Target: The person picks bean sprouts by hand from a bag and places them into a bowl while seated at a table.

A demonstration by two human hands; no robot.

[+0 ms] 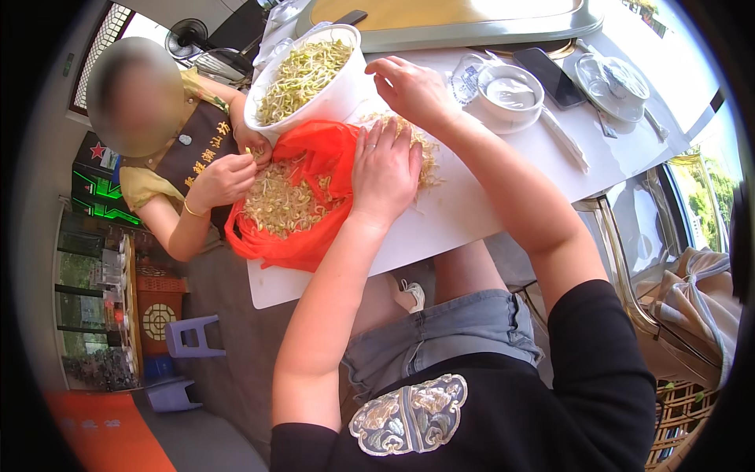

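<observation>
My left hand (pixel 386 168) lies palm down, fingers spread, at the right side of a red plastic bag (pixel 318 141), by a pile of thin sprout roots (pixel 426 154) on the white table. A ring is on one finger. My right hand (pixel 413 91) hovers above and behind that pile, fingers bent; whether something small is between them cannot be told. In the open bag are bean sprouts (pixel 280 203) with yellow heads. Behind it, a white oval bowl (pixel 354 76) holds more bean sprouts (pixel 307 79).
A co-worker's hands (pixel 227 177) hold a sprout over the bag's left side. To the right on the table (pixel 460 218) are wrapped bowls (pixel 510 94), a dark phone (pixel 548 76) and wrapped chopsticks (pixel 565 138). A turntable (pixel 472 35) rises at the back. A metal-framed chair (pixel 619 265) stands right.
</observation>
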